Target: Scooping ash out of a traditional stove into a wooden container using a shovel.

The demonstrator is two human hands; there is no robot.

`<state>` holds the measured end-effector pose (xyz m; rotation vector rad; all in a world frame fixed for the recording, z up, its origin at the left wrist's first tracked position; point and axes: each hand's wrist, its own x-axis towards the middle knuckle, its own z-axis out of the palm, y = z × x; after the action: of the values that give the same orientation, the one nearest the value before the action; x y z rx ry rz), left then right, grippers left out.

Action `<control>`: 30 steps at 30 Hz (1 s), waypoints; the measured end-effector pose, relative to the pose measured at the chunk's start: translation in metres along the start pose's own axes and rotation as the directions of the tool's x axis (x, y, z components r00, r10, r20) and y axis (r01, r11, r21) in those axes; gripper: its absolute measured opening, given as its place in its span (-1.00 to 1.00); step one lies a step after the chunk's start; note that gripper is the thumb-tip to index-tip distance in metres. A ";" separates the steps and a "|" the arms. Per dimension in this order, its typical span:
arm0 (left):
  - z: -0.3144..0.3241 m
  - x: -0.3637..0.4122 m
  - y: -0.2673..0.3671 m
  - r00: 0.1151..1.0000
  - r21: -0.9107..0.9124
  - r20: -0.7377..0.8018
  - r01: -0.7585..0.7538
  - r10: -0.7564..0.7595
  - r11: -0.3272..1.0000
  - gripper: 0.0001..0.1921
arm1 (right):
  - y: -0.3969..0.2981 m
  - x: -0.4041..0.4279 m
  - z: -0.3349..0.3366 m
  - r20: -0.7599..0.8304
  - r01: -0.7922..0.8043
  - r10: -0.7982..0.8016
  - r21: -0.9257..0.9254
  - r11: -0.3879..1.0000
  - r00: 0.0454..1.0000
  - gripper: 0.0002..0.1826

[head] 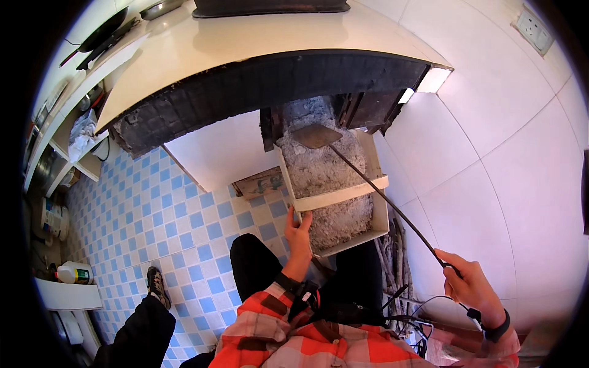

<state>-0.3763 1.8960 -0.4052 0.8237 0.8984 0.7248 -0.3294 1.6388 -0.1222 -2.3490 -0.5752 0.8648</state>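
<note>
My right hand (pixel 471 280) grips the looped end of a long metal ash shovel (pixel 391 202). Its flat blade (pixel 317 136) is over the far end of a box full of grey ash (pixel 329 172), just before the open stove mouth. With the fingers of my left hand (pixel 298 237) I hold the left wall of that pale box (pixel 380 225), beside the strip (pixel 343 198) that crosses its top. The box sits between the stove opening and my knees. More ash (pixel 309 110) lies inside the stove mouth, whose dark metal door (pixel 372 108) stands swung out on the right.
A cream countertop (pixel 276 39) with a blackened front edge overhangs the stove. Sticks of firewood (pixel 395 257) and cables (pixel 414 322) lie near my right knee. Another person's leg (pixel 138 331) and shoe are at lower left. Open shelves (pixel 69 154) line the left; a tiled wall (pixel 520 184) bounds the right.
</note>
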 end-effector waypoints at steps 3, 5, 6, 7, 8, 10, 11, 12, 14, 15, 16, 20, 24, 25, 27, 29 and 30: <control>0.002 -0.003 0.004 1.000 0.032 -0.014 0.024 -0.024 0.999 -0.36 | -0.003 -0.015 0.000 -0.030 -0.005 0.003 -0.043 0.999 1.000 -0.60; 0.001 -0.002 0.002 0.999 0.005 0.021 0.026 -0.026 1.000 -0.35 | -0.006 -0.023 -0.003 -0.032 -0.034 0.033 -0.055 0.998 0.999 -0.61; 0.001 -0.002 0.003 0.999 0.004 0.024 0.026 -0.027 1.000 -0.35 | -0.007 -0.026 -0.004 -0.028 -0.058 0.056 -0.066 0.996 0.998 -0.61; 0.002 -0.003 0.004 1.000 0.007 0.023 0.014 -0.014 1.000 -0.34 | -0.006 -0.029 -0.004 -0.031 -0.059 0.057 -0.066 0.996 0.998 -0.61; 0.002 -0.004 0.005 1.000 0.010 0.021 0.002 -0.002 1.000 -0.33 | -0.004 -0.032 -0.005 -0.028 -0.075 0.074 -0.052 0.996 0.997 -0.61; 0.003 -0.004 0.008 1.000 0.018 0.006 0.025 -0.026 1.000 -0.32 | -0.004 -0.036 -0.010 -0.027 -0.093 0.092 -0.040 0.995 0.995 -0.61; 0.003 -0.004 0.009 0.999 0.029 -0.008 0.051 -0.051 0.998 -0.31 | -0.006 -0.040 -0.013 -0.018 -0.090 0.089 -0.032 0.995 0.996 -0.61; 0.002 -0.004 0.008 0.999 0.030 -0.004 0.054 -0.054 0.998 -0.31 | -0.008 -0.043 -0.016 -0.008 -0.086 0.086 -0.024 0.996 0.996 -0.61; 0.001 -0.004 0.007 1.000 0.023 -0.003 0.024 -0.023 0.999 -0.31 | -0.013 -0.051 -0.028 -0.005 -0.106 0.106 -0.041 0.994 0.994 -0.63; 0.002 -0.004 0.008 1.000 0.020 -0.003 0.025 -0.025 0.999 -0.31 | -0.016 -0.056 -0.034 0.001 -0.121 0.121 -0.059 0.991 0.993 -0.64; 0.002 -0.006 0.010 0.999 0.019 -0.016 0.037 -0.036 0.999 -0.31 | -0.019 -0.060 -0.040 0.001 -0.121 0.121 -0.063 0.991 0.993 -0.64; 0.002 -0.002 0.002 1.000 0.023 0.022 -0.001 0.000 1.000 -0.32 | -0.026 -0.068 -0.051 -0.120 -0.112 0.121 0.080 0.990 0.985 -0.68; -0.006 0.000 -0.001 0.999 0.041 -0.006 -0.037 0.037 0.998 -0.33 | -0.029 -0.028 -0.038 -0.141 -0.080 0.098 0.129 0.988 0.985 -0.69; -0.005 0.001 -0.001 1.000 0.049 0.001 -0.023 0.023 0.999 -0.33 | -0.025 -0.015 -0.035 -0.141 -0.007 0.027 0.139 0.990 0.990 -0.69; -0.003 0.000 0.001 1.000 0.052 0.012 -0.014 0.013 0.999 -0.33 | -0.022 0.008 -0.024 -0.137 0.113 -0.089 0.179 0.977 0.987 -0.69; -0.004 -0.001 0.004 1.000 0.038 0.021 0.004 -0.005 0.999 -0.33 | -0.023 0.045 -0.003 -0.149 0.218 -0.193 0.178 0.960 0.970 -0.67; 0.000 -0.001 0.006 0.999 0.033 0.033 0.002 -0.003 0.999 -0.33 | -0.025 0.064 0.007 -0.182 0.276 -0.249 0.138 0.951 0.951 -0.67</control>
<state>-0.3782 1.8977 -0.3996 0.8619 0.8834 0.6936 -0.2943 1.6961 -0.1398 -2.1112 -0.7032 0.5691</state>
